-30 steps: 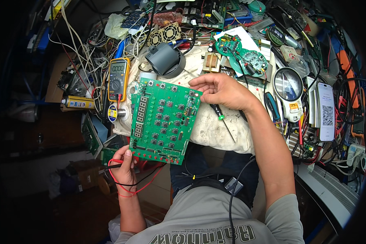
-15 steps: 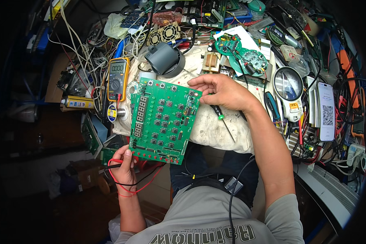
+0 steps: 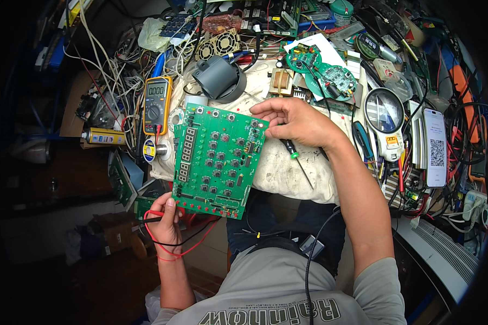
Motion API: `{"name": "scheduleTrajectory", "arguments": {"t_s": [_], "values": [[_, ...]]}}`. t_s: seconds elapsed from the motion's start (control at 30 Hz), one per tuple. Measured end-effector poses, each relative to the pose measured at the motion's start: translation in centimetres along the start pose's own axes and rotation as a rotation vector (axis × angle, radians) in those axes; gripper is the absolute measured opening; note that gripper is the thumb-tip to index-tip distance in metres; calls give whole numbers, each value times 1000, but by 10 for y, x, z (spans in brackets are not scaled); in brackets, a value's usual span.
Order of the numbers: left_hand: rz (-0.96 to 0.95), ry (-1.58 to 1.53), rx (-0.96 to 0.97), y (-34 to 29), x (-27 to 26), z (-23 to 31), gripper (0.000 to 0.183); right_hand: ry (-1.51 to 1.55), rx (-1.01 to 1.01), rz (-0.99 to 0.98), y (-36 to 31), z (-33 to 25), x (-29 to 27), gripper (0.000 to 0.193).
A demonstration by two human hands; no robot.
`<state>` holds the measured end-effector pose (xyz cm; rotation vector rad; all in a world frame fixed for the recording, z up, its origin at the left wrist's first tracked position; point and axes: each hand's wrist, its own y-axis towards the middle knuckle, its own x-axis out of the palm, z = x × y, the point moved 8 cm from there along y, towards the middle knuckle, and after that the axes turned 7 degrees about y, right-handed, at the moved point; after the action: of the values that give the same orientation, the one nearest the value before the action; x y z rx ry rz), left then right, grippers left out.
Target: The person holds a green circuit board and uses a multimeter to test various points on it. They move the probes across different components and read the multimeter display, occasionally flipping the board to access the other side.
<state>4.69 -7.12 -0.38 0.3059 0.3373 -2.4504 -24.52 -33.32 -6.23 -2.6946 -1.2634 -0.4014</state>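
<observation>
Between my two hands is a green circuit board point(image 3: 217, 162), with rows of black push buttons and a strip of digit displays along its left side. My left hand point(image 3: 167, 216) grips its lower left corner, thumb on top. Red and black test leads point(image 3: 171, 254) run through that same hand; their tips are hidden. At the upper right corner, my right hand point(image 3: 293, 122) pinches the board's edge between thumb and fingers. A screwdriver point(image 3: 294, 155) with a dark and green handle lies on the cloth below my right hand. The yellow multimeter point(image 3: 157, 105) stands left of the board.
A grey cylindrical part point(image 3: 217, 78) sits beyond the board on the pale cloth point(image 3: 271, 179). Round green boards point(image 3: 331, 81) lie at the back. To the right are a magnifier point(image 3: 384, 111) and a lit phone point(image 3: 435, 146). A solder spool point(image 3: 151, 150) and tangled cables crowd the left.
The board has shifted and tilted very slightly in my hands. Both hands keep their hold on it, and nothing else has visibly moved.
</observation>
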Motion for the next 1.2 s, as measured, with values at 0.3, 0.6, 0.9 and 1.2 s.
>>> {"name": "scheduleTrajectory", "arguments": {"t_s": [0.3,0.6,0.9,1.2], "values": [[8,-9,-33,2,0,-2,24,83,-12,16,1,2,-2,54],[-11,-11,2,2,1,-1,23,86,4,25,0,2,-1,53],[3,-2,-12,-1,0,-2,25,91,10,41,-1,0,-1,52],[-7,9,-23,-3,2,-1,26,89,-10,42,-2,0,-1,51]]}}
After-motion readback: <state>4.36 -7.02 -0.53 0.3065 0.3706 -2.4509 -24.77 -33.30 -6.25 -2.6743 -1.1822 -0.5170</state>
